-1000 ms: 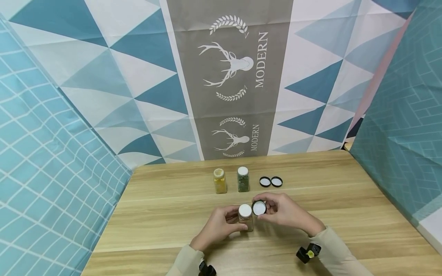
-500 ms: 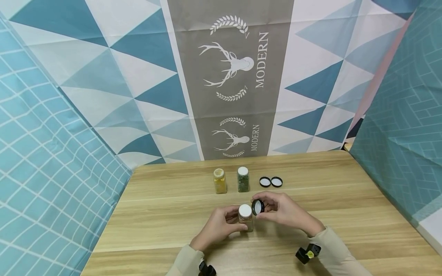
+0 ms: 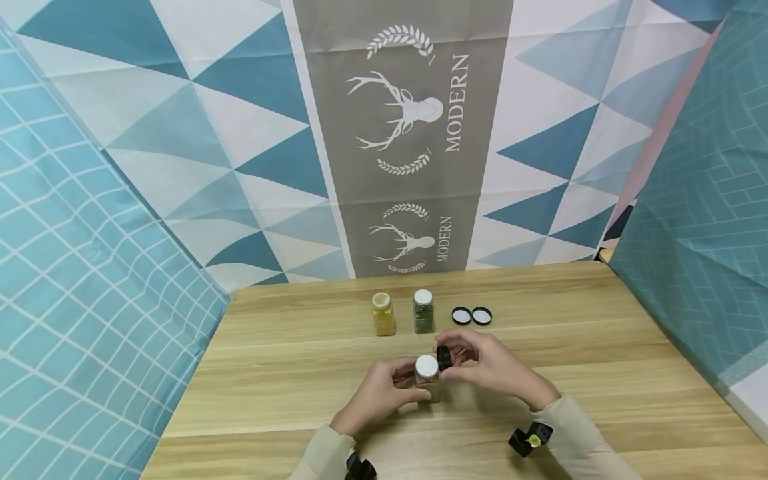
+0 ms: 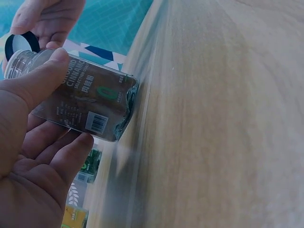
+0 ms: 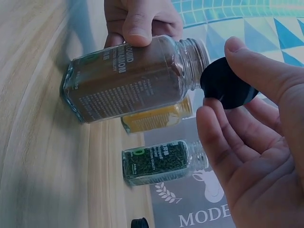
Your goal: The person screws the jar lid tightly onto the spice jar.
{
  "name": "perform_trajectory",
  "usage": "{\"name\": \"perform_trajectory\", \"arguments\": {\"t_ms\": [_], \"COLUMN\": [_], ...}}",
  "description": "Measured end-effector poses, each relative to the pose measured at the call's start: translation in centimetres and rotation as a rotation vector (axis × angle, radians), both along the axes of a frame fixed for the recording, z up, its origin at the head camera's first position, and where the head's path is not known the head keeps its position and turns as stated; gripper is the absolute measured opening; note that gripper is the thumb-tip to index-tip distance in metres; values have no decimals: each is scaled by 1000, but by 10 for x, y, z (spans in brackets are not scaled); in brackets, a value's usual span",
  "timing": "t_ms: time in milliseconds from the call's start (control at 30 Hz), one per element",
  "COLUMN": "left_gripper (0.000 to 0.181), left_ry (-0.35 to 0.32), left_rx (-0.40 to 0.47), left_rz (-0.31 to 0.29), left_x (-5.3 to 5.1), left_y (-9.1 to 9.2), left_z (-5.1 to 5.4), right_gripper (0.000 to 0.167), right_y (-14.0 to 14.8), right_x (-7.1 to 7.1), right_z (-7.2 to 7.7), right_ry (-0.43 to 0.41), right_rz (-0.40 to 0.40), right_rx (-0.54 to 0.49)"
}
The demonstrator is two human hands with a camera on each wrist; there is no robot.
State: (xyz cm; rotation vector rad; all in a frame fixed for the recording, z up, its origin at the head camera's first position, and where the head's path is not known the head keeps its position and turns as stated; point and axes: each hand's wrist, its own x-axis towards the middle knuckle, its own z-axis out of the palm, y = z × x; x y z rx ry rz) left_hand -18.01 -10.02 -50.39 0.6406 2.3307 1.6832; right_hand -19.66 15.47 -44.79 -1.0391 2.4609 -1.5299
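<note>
A square glass jar of brown ground cinnamon (image 3: 428, 387) stands upright on the table, its white top showing in the head view. My left hand (image 3: 381, 395) grips its body from the left, thumb on the near side. A black screw lid (image 3: 445, 358) is pinched between the thumb and fingers of my right hand (image 3: 492, 370), tilted on edge just right of the jar's rim. In the right wrist view the lid (image 5: 229, 84) overlaps the edge of the threaded neck (image 5: 194, 59); I cannot tell whether they touch.
Behind the hands stand a jar of yellow spice (image 3: 383, 320) and a jar of green herbs (image 3: 423, 319), both without lids. Two black-rimmed lids (image 3: 461, 316) lie inside-up to their right. The wooden table (image 3: 270, 373) meets patterned cloth (image 3: 414, 133) at the back.
The lid has turned from showing its white inside to standing edge-on, and has moved slightly left towards the jar's rim. The left hand and the cinnamon jar have stayed in place.
</note>
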Motion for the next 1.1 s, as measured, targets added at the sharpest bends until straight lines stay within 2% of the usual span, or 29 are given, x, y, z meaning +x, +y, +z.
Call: {"name": "perform_trajectory", "arguments": {"t_ms": [267, 467, 767, 1100], "left_gripper": [53, 53, 49, 51], "left_ry": [6, 17, 20, 35], "left_rx": [10, -1, 13, 38], "left_rz": [-4, -5, -22, -35], "left_x": [-1, -1, -2, -2], "left_y": [0, 0, 1, 1], "left_z": [-1, -1, -3, -2], "right_gripper": [49, 49, 35, 33], "right_y": [-7, -12, -21, -24], "right_x": [0, -1, 1, 2], "right_z": [0, -1, -1, -3], "right_ry": [49, 53, 75, 127], "right_rz": [-19, -32, -17, -8], "right_rx": [20, 37, 55, 96]}}
